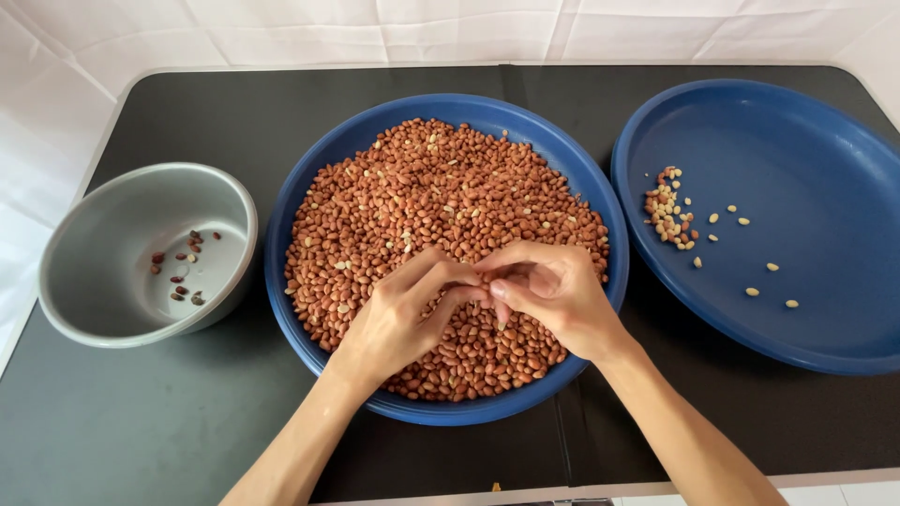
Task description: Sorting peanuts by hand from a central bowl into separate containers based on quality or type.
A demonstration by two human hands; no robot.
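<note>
We pinch one peanut (495,292) between left hand (408,309) and right hand (553,295) fingertips above the heaped blue dish (281,234) (spills land back inside).

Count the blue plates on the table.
2. One blue plate sits at centre, full of red-skinned peanuts, under the left hand and right hand. The other blue plate is at right, holding a few peeled peanuts. None seem hidden.
</note>
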